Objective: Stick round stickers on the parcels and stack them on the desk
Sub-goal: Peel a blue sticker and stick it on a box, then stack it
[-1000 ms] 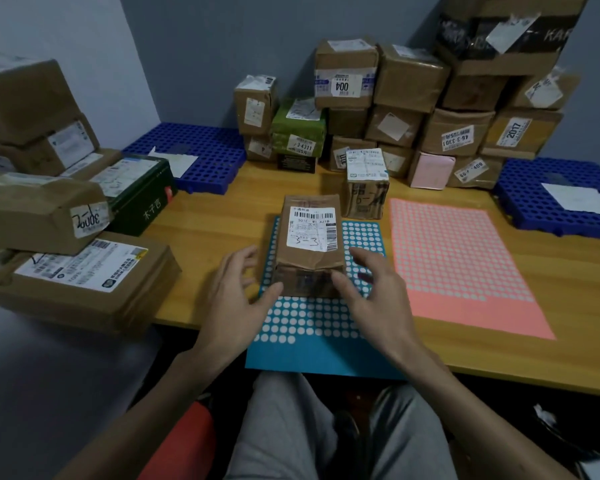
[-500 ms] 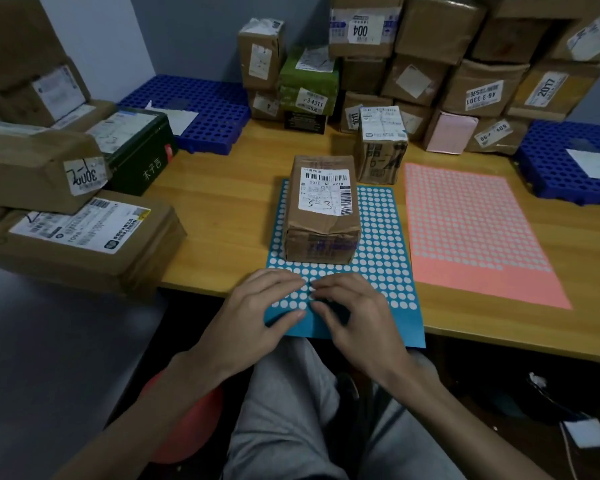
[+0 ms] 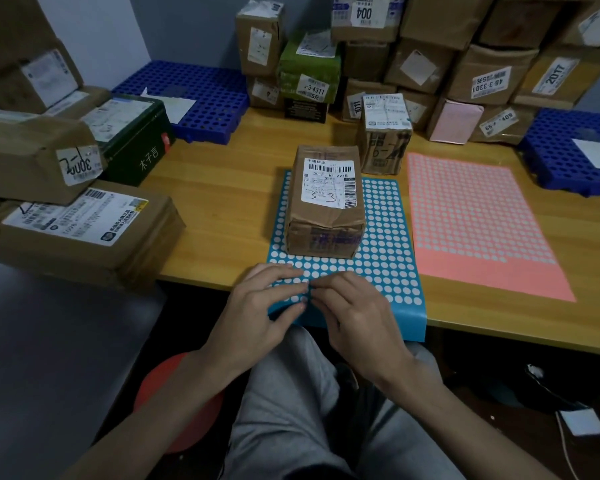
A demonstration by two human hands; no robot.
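Note:
A brown parcel (image 3: pixel 326 202) with a white label marked "3-3" lies on the blue sticker sheet (image 3: pixel 385 244), which hangs over the desk's front edge. My left hand (image 3: pixel 264 313) presses flat on the sheet's near left part. My right hand (image 3: pixel 354 313) is beside it, its thumb and forefinger pinched at a spot on the sheet between the two hands. Whether a sticker is between the fingertips is too small to tell. A pink sticker sheet (image 3: pixel 475 223) lies to the right.
A small upright parcel (image 3: pixel 385 133) stands behind the blue sheet. Stacked parcels (image 3: pixel 465 64) fill the back of the wooden desk (image 3: pixel 222 202); more parcels (image 3: pixel 66 216) pile at the left. Blue perforated trays sit at back left (image 3: pixel 201 95) and right (image 3: pixel 575 150).
Both hands left the parcel's near end and came back to the front edge of the blue sheet. They now meet there, the right fingers pinching. The camera tilted down.

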